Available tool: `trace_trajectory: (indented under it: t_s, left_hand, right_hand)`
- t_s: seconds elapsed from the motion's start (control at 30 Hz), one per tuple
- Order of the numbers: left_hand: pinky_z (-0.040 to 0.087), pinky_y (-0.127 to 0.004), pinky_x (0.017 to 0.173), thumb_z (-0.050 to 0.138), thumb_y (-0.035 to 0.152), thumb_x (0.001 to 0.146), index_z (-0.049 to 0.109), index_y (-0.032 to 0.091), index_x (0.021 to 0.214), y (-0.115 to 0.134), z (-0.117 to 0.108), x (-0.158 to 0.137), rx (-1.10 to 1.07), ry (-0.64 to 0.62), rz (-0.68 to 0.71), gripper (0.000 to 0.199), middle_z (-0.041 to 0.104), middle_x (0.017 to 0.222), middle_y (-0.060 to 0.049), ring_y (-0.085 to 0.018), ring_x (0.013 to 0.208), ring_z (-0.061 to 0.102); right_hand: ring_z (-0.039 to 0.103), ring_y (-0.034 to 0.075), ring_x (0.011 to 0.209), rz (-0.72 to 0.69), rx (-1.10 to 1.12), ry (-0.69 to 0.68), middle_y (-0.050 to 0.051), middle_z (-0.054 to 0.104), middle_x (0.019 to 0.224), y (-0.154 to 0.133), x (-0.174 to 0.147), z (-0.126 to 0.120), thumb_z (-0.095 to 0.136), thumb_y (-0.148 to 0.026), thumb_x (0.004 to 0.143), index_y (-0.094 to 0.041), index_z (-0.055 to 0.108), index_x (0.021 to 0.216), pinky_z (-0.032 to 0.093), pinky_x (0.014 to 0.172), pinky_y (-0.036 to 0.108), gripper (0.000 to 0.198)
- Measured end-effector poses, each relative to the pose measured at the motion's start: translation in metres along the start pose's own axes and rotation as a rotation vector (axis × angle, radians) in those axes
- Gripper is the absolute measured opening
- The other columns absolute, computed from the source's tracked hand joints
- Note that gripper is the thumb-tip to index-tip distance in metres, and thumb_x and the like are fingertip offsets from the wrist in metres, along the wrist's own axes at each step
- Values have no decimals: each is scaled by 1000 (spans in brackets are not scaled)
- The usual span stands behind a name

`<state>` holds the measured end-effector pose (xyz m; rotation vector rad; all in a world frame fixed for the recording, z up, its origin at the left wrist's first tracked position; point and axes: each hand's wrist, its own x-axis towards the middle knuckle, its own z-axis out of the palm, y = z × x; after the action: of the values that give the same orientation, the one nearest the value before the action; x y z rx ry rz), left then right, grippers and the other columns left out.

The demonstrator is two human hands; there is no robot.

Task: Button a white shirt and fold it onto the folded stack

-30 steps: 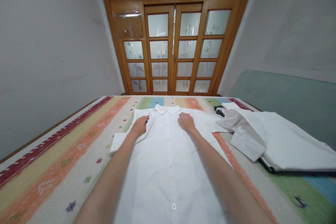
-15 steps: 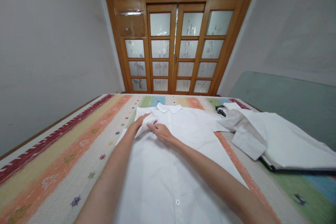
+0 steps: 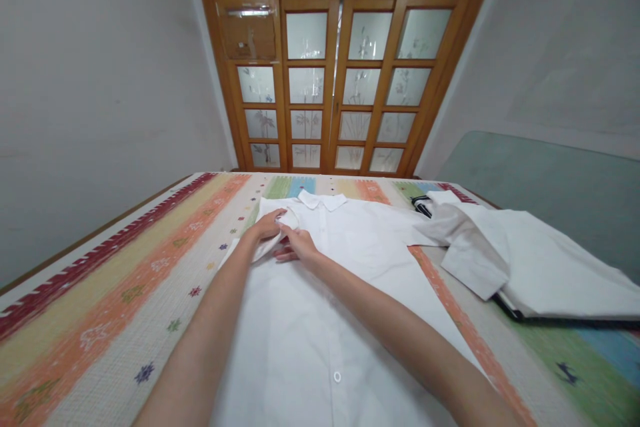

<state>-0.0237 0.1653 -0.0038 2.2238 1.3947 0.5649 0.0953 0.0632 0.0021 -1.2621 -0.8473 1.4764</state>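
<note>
A white button-up shirt (image 3: 300, 340) lies front side up, its collar (image 3: 323, 200) at the far end. Both hands are at its left sleeve (image 3: 290, 219), which is folded inward over the chest. My left hand (image 3: 267, 225) is closed on the sleeve's outer side, fingertips curled at its opening. My right hand (image 3: 299, 243) pinches the sleeve's edge between thumb and forefinger, the other fingers tucked beneath. The shirt's other sleeve stretches out to the right, its end against a pile of white clothing.
A striped, patterned cloth (image 3: 115, 320) covers the table. White folded garments (image 3: 555, 267) with a dark edge lie at the right. Behind them stands a grey-green panel (image 3: 545, 173) by the wall. Wooden doors with glass panes (image 3: 320, 80) rise beyond the far edge.
My left hand has shifted slightly left and curled its fingers around the sleeve. The right hand's lower fingers have spread under it, and the sleeve's opening looks rounder.
</note>
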Motion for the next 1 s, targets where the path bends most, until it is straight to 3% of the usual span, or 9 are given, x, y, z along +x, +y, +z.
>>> trace_trajectory:
  t_s: [0.13, 0.27, 0.4, 0.5, 0.6, 0.73, 0.83, 0.9, 1.0]
  left_hand:
    - [37, -29, 106, 53, 14, 65, 50, 14, 133, 2, -3, 0, -1, -30, 6, 68, 51, 138, -9, -21, 125, 50]
    - [35, -29, 107, 56, 16, 66, 50, 14, 133, 1, -5, 1, -4, -43, 7, 67, 49, 140, -11, -22, 127, 48]
    - [36, -30, 106, 65, 31, 67, 46, 12, 135, -4, -6, 0, -20, -51, 23, 73, 48, 141, -12, -23, 126, 48]
    - [37, -31, 105, 68, 42, 67, 44, 15, 136, -9, -4, 0, -26, -13, 16, 78, 47, 141, -11, -24, 126, 48]
    - [38, -31, 104, 67, 41, 71, 46, 17, 133, -9, 1, -2, 0, 38, 5, 70, 51, 139, -10, -24, 122, 51]
    - [42, -32, 99, 57, 27, 81, 52, 17, 126, 0, 10, -10, 110, 174, -19, 47, 62, 125, -9, -23, 113, 57]
    - [39, -33, 102, 51, 12, 78, 51, 13, 127, 9, 14, -17, 193, 263, -34, 49, 61, 124, -13, -25, 117, 55]
    - [40, -33, 101, 48, 6, 75, 48, 12, 129, 13, 15, -20, 235, 302, -66, 55, 60, 125, -14, -25, 116, 55]
    - [44, -33, 94, 46, 7, 74, 47, 15, 130, 18, 14, -24, 330, 327, -117, 56, 64, 117, -13, -26, 109, 60]
  right_hand:
    - [57, 12, 43, -31, 152, 64, -5, 56, 61, 4, -1, 12, 65, -33, 75, -21, 46, 89, 53, 41, 26, 27]
    - [51, 12, 36, 0, 158, 107, -8, 51, 50, 4, -2, 11, 54, -23, 75, -23, 41, 87, 45, 36, 22, 18]
    - [41, 9, 33, -111, 147, 188, -9, 48, 46, -13, -2, -8, 47, -25, 74, -23, 40, 77, 31, 33, 19, 9]
    - [44, 10, 41, -269, 54, 251, -8, 49, 48, -37, -1, -32, 53, -31, 67, -23, 41, 73, 33, 39, 21, 16]
    - [51, 14, 55, -414, -268, 280, -6, 55, 59, -68, 1, -64, 62, -32, 60, -21, 47, 83, 40, 52, 24, 30]
    - [55, 21, 81, -601, -1116, 388, 4, 63, 87, -103, 0, -111, 59, -17, 63, -19, 50, 106, 41, 71, 31, 44]
    - [48, 28, 102, -697, -1613, 513, 13, 61, 103, -118, -4, -138, 52, -6, 69, -15, 49, 116, 35, 84, 36, 48]
    - [45, 30, 105, -740, -1750, 577, 17, 59, 108, -121, -5, -152, 46, -3, 73, -12, 49, 117, 33, 85, 37, 45]
    - [46, 29, 101, -752, -1784, 691, 18, 56, 109, -114, -4, -168, 40, -2, 77, -9, 48, 119, 33, 84, 37, 44]
